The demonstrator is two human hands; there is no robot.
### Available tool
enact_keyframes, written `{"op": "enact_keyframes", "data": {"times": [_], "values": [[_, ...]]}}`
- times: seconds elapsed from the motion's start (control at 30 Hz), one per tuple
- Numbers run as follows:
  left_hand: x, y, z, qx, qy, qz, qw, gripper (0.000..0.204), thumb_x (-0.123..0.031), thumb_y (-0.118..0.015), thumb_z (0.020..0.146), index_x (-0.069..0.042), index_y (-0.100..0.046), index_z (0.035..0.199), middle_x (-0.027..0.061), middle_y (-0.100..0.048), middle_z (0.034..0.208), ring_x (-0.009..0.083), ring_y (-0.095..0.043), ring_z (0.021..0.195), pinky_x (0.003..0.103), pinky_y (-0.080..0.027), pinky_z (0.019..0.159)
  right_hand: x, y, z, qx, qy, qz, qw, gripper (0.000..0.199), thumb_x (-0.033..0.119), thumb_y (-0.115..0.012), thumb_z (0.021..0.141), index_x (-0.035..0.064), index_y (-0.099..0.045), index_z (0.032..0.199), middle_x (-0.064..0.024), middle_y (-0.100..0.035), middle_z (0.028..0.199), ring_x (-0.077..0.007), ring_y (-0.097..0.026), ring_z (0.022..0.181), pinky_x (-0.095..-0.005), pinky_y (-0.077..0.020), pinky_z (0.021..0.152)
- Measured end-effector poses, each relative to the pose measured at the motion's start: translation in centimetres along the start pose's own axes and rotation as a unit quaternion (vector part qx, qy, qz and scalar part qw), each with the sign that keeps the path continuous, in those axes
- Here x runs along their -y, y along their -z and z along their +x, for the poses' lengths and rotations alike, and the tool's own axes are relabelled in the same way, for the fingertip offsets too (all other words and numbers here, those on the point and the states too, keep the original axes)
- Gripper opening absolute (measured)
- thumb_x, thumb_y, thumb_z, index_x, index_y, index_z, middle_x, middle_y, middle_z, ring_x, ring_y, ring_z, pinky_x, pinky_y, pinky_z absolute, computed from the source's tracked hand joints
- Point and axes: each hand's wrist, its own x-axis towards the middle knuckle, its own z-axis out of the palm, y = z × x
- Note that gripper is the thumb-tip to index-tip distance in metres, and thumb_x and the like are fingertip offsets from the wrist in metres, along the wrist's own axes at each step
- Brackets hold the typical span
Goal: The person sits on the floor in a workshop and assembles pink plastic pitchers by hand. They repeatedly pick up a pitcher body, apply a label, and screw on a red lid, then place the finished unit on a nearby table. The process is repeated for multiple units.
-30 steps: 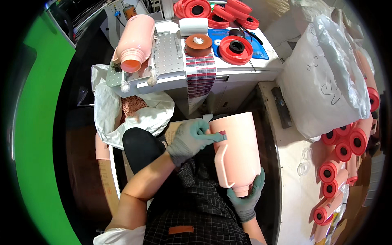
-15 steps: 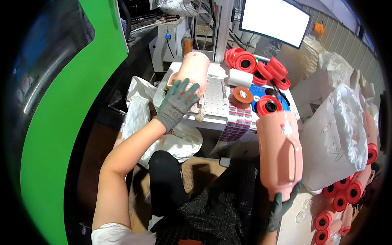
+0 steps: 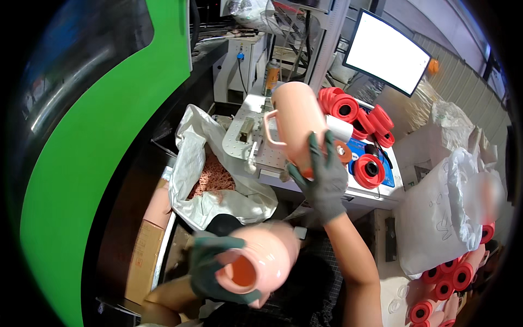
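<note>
Jug A [image 3: 298,117] slants over the perforated plate [image 3: 267,157], long axis running neck-first to the nearer right hand [image 3: 321,182], fingers wrapped round its neck; nearside of the plate, the left hand [image 3: 210,267] clasps jug B [image 3: 271,253].

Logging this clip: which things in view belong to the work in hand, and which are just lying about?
In hand:
- pink handled jug, right hand at its neck
- second pink jug, open mouth showing, in left hand

Lying about, untouched:
- red round lids
- white roll
- white sack holding pink scraps
- orange canister
</note>
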Motion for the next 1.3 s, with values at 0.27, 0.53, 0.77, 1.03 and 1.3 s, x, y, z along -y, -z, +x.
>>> {"op": "enact_keyframes", "data": {"times": [0.27,0.53,0.77,1.03,1.3], "values": [[0.5,-1.9,-3.8,0.113,0.080,-0.093,0.986,0.074,-0.043,-0.096,0.069,-0.001,-0.067,0.122,0.0155,-0.068,0.114,0.0330,-0.064,0.097,0.044,-0.053,0.089,4.6,-10.9,4.7,0.203,-0.010,-0.127,0.971,0.098,0.051,-0.084,0.078,0.0307,-0.037,0.161,-0.0221,-0.039,0.162,-0.0341,-0.072,0.094,-0.0486,-0.0587,0.075],[0.1,-2.1,-1.3,0.208,0.091,-0.078,0.971,0.081,-0.048,-0.094,0.067,-0.001,-0.065,0.125,0.0126,-0.067,0.113,0.0324,-0.062,0.101,0.045,-0.049,0.091,3.4,-12.2,2.7,0.135,0.010,-0.138,0.981,0.095,0.057,-0.080,0.077,0.0285,-0.041,0.159,-0.0280,-0.040,0.160,-0.0409,-0.070,0.098,-0.0526,-0.0559,0.072],[1.3,-2.9,-1.5,0.198,0.053,-0.073,0.976,0.073,-0.042,-0.096,0.065,-0.001,-0.063,0.117,0.0144,-0.070,0.110,0.0347,-0.062,0.093,0.046,-0.049,0.084,-1.4,-4.1,-3.6,0.030,-0.014,0.002,0.999,0.060,0.027,-0.081,0.083,0.0071,-0.056,0.134,-0.0220,-0.050,0.149,-0.0387,-0.059,0.124,-0.0507,-0.0531,0.097],[0.7,-3.4,0.9,0.263,0.025,-0.085,0.961,0.066,-0.039,-0.094,0.067,-0.003,-0.067,0.114,0.0140,-0.071,0.110,0.0333,-0.066,0.091,0.045,-0.053,0.082,-17.0,-1.0,-12.7,0.117,-0.179,-0.233,0.948,0.025,0.010,-0.067,0.085,0.0028,-0.064,0.109,-0.0185,-0.060,0.138,-0.0404,-0.056,0.130,-0.0495,-0.0531,0.099],[-0.3,-4.0,2.1,0.305,-0.033,-0.044,0.951,0.059,-0.039,-0.092,0.068,-0.003,-0.070,0.109,0.0143,-0.068,0.105,0.0343,-0.067,0.091,0.046,-0.054,0.080,-17.1,3.9,-13.6,-0.026,-0.081,-0.168,0.982,0.030,0.015,-0.077,0.077,0.0112,-0.057,0.099,-0.0115,-0.063,0.106,-0.0367,-0.063,0.098,-0.0501,-0.0504,0.080]]}}
